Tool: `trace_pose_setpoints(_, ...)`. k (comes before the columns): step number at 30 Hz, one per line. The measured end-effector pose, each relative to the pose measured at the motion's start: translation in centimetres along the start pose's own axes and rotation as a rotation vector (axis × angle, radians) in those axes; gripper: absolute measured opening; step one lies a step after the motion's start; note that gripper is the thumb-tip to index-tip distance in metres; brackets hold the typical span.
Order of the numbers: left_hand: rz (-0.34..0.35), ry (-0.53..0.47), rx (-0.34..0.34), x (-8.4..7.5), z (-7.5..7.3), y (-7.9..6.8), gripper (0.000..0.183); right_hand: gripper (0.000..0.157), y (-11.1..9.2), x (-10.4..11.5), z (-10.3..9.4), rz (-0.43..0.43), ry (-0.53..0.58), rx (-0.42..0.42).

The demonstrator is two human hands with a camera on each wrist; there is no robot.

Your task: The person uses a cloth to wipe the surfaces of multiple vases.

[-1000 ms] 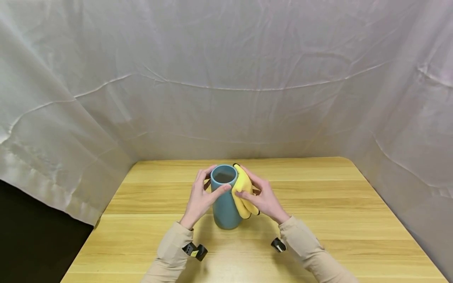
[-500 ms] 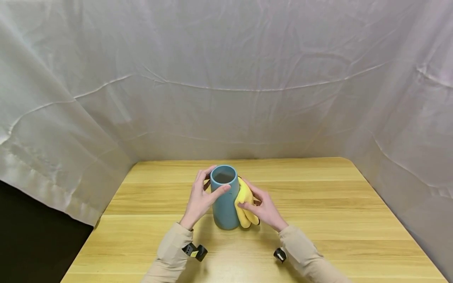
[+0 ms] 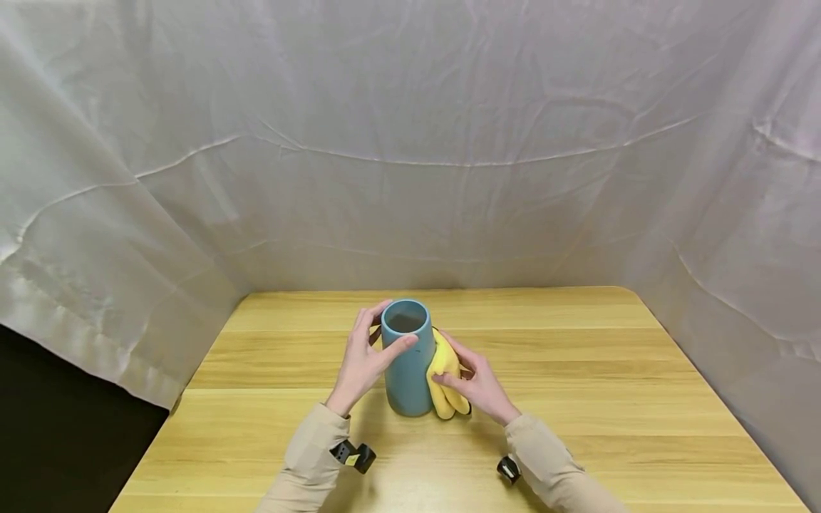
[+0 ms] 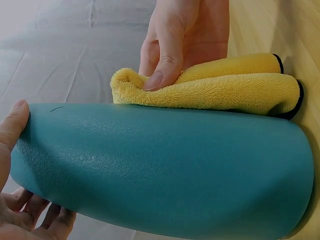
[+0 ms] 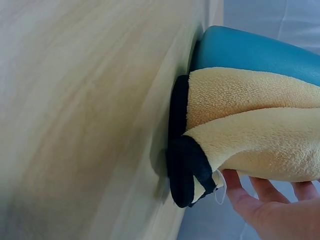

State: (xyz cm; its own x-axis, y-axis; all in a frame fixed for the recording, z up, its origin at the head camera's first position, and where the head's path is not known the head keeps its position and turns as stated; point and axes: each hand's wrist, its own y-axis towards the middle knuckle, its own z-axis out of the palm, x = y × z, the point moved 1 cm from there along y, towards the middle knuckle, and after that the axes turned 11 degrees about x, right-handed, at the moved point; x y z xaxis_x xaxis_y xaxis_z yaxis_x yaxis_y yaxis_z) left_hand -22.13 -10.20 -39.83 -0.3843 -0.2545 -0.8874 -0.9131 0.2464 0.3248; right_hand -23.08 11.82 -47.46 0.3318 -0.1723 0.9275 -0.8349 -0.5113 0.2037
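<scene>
A blue-teal vase (image 3: 408, 377) stands upright on the wooden table, its round mouth facing up. My left hand (image 3: 360, 360) grips it near the rim, thumb on the front and fingers round the far left side. Against the vase's right side lies a folded yellow towel (image 3: 447, 381), fluffy and edged in black. My right hand (image 3: 477, 385) holds this towel, with the thumb on the near face and the fingers behind. In the right wrist view, the black-edged end of the towel (image 5: 250, 120) hangs low beside the vase's base, close to the tabletop.
The wooden table (image 3: 609, 399) spreads out on both sides of the vase. Grey cloth curtains (image 3: 436, 142) enclose the back and sides. A dark area (image 3: 70, 427) lies beyond the table's left edge. Small black cameras (image 3: 354, 456) sit at both wrists.
My right hand has slid the yellow towel down along the vase's right side, from near the rim to near the base. The left hand and vase have stayed in place.
</scene>
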Motion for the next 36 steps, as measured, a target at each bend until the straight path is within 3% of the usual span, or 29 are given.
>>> trace_pose_setpoints(11,0.004,-0.001,0.001,0.1,0.0,-0.1,0.065,0.074,0.1,0.8,-0.1,0.054,0.005,-0.017)
trace_pose_setpoints(20,0.005,0.013,-0.002,0.1,0.0,0.0,0.065,0.074,1.2,4.2,-0.5,-0.044,-0.026,-0.071)
trace_pose_setpoints(26,0.013,0.012,0.002,0.1,0.0,0.2,0.065,0.074,1.9,6.5,-0.9,-0.053,-0.027,-0.092)
trace_pose_setpoints(36,0.016,0.0,0.006,0.1,0.0,0.0,0.064,0.074,1.9,7.2,-0.9,-0.038,-0.028,-0.089)
